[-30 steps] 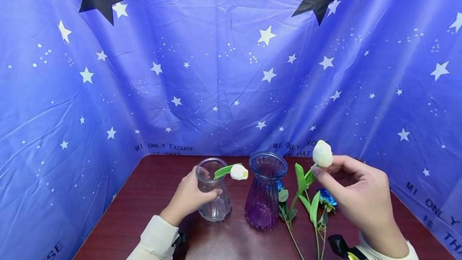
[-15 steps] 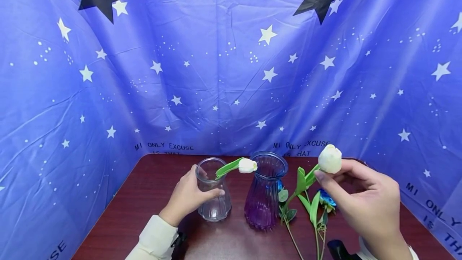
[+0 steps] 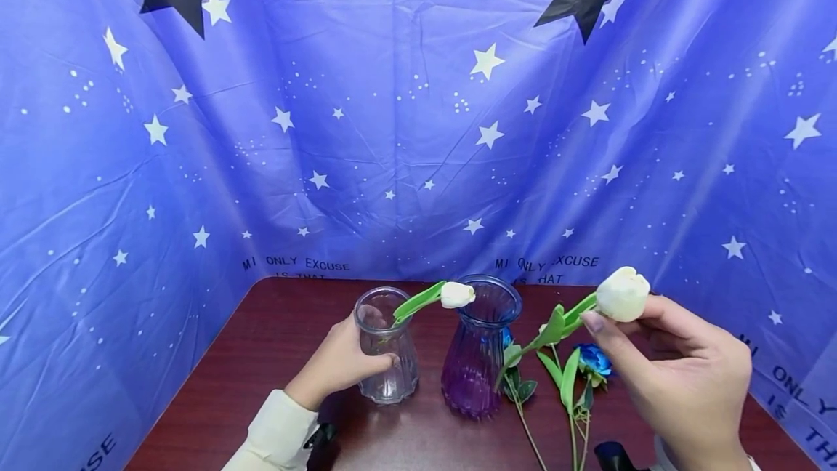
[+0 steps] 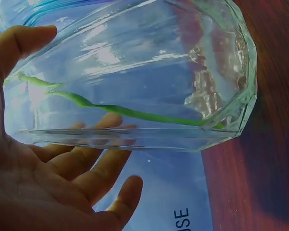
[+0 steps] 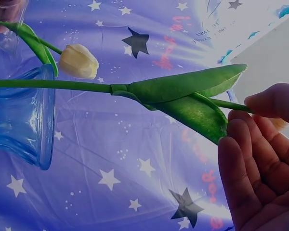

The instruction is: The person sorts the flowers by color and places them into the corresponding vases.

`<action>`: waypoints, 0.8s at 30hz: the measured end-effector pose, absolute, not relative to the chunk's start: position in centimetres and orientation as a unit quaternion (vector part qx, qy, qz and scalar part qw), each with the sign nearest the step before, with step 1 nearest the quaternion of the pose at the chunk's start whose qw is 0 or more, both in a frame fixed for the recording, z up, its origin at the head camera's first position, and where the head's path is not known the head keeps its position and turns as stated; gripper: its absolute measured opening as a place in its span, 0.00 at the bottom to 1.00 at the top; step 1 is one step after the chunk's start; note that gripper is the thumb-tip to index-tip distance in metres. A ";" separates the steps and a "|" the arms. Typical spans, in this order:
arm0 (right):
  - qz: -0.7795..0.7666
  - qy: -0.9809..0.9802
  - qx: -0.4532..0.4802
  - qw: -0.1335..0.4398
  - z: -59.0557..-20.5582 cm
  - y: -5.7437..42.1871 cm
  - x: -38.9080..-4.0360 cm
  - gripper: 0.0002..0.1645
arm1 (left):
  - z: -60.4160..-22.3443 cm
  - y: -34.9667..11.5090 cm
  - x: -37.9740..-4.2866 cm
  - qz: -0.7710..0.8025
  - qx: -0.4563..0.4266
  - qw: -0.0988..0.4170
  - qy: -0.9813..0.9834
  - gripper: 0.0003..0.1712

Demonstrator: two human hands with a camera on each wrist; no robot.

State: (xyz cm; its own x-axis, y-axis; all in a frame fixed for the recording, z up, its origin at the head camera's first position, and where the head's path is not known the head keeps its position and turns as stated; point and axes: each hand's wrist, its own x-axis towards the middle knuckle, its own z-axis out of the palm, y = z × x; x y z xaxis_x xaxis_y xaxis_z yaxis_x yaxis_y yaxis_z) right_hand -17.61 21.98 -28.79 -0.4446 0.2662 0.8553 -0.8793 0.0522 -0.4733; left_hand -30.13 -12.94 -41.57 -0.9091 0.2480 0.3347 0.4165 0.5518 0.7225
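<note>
My left hand [image 3: 343, 362] grips the clear glass vase [image 3: 400, 378], thumb in front and fingers around the far side. One white tulip [image 3: 458, 295] stands in that vase and leans right, its bloom by the rim of the blue-purple glass vase [image 3: 472, 376]. In the left wrist view, its green stem [image 4: 149, 115] reaches the vase's bottom. My right hand [image 3: 696, 373] pinches a second white tulip [image 3: 623, 295] by the stem just under the bloom. That tulip tilts, its leaves [image 5: 183, 89] hanging free and its stem passing beside the blue vase in the right wrist view.
Blue flowers [image 3: 593, 360] and green-leaved stems [image 3: 569, 380] lie on the dark red table [image 3: 261, 355], right of the blue-purple vase. A blue star-printed cloth [image 3: 392, 129] hangs behind and at both sides.
My right hand has moved right and slightly down with its tulip, which tilts more. The bloom in the clear vase has shifted right and up. My left hand stays around the vase.
</note>
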 end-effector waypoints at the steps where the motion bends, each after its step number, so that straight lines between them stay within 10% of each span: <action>1: 0.633 -0.566 0.269 0.454 -28.8 21.9 -17.6 0.16 | -41.6 -13.0 -30.2 -0.437 -0.188 0.093 -0.875 0.39; 17: 0.703 -0.515 0.235 0.430 -28.7 21.1 -16.7 0.20 | -41.8 -12.7 -30.2 -0.381 -0.150 0.162 -0.898 0.57; 24: 0.731 -0.465 0.282 0.412 -28.6 20.9 -17.1 0.18 | -42.0 -12.5 -30.1 -0.323 -0.136 0.175 -0.920 0.50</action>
State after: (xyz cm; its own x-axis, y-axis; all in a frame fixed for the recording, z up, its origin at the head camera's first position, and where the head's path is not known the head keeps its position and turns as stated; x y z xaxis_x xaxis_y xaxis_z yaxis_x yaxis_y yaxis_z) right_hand -17.08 20.86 -28.64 -0.5015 0.3400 0.7955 -0.8646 -0.2284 -0.4475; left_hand -30.06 -12.46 -41.98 -0.9016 0.1382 0.4100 0.3641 0.7542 0.5465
